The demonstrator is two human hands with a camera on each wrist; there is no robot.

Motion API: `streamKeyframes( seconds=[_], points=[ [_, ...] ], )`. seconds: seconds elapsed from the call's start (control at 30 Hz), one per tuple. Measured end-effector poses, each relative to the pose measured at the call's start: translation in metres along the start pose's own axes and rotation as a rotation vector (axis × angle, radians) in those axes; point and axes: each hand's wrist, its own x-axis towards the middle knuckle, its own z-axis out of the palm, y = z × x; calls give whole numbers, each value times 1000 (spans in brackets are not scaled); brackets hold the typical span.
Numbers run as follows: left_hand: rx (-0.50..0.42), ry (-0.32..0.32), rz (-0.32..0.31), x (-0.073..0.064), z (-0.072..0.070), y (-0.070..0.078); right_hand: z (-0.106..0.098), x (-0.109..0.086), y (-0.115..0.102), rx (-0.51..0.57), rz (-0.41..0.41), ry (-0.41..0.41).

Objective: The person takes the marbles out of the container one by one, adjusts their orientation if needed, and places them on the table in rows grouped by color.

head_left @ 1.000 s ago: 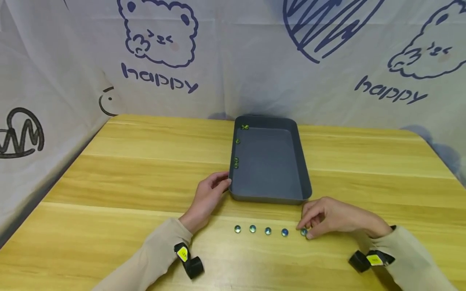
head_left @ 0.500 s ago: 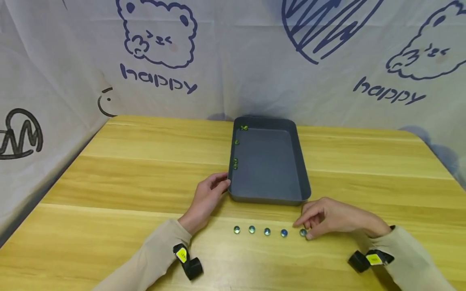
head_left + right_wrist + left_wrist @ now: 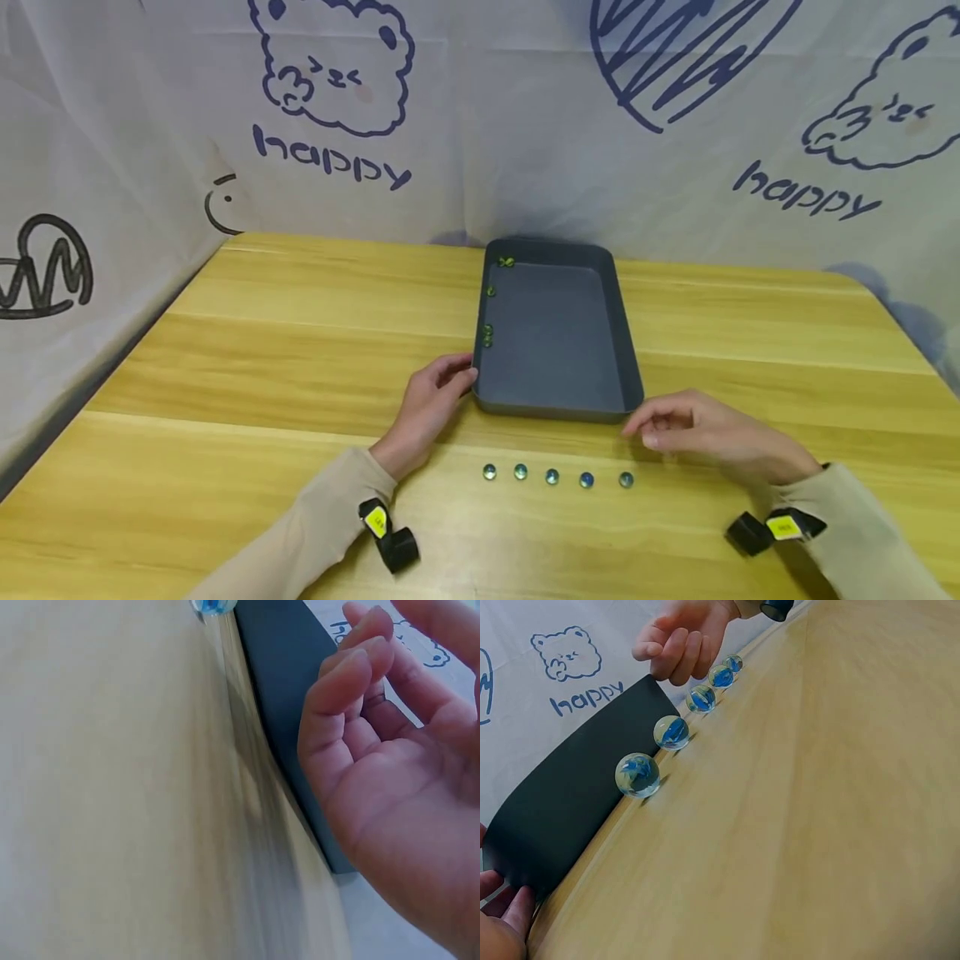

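A dark grey rectangular tray (image 3: 551, 333) lies on the table, with several yellow-green marbles (image 3: 487, 336) along its left wall and far left corner. My left hand (image 3: 427, 408) rests against the tray's left side by the near corner, fingertips at the wall. Nearer to me, several clear marbles with blue swirls, such as the middle marble (image 3: 552, 477), lie spaced in a row. My right hand (image 3: 705, 429) hovers at the tray's near right corner, fingers loosely bent and holding nothing. Below its fingertips sits the row's rightmost marble (image 3: 626, 480), apart from the hand.
The wooden table (image 3: 300, 350) runs back to a white cloth (image 3: 517, 150) printed with bears and "happy". A small black camera (image 3: 400, 548) sits on the left wrist, and another black camera (image 3: 748, 533) on the right.
My right hand has let go of the rightmost marble and moved up and slightly right, away from the row. The left hand and the tray stay in place.
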Motion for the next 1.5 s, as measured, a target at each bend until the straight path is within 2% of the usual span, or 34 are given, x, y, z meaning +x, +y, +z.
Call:
streamKeyframes(
  seconds=[0.1, 0.5, 0.6, 0.77, 0.9, 1.03, 1.13, 1.33, 1.5],
  points=[
    [0, -1, -4, 0, 0, 1, 1, 0, -1, -6, -17, 8],
    [-10, -3, -3, -1, 0, 2, -7, -6, -13, -132, 29, 107],
    [-7, -3, -5, 0, -1, 2, -7, -6, -21, -150, 31, 182],
    [3, 1, -7, 0, -3, 3, 0, 6, -38, -255, 21, 371],
    [-3, -6, -4, -1, -3, 2, -1, 19, -51, -324, 75, 461],
    [-9, -13, 0, -1, -2, 2, -8, 33, -67, -364, 154, 475],
    [-13, -8, 6, 0, -2, 2, -12, 45, -79, -389, 177, 460],
    [-22, -13, 5, -1, -1, 1, -9, 68, -94, -474, 156, 406],
    [-16, -11, 14, 0, -1, -1, -3, 83, -99, -556, 133, 397]
  ],
)
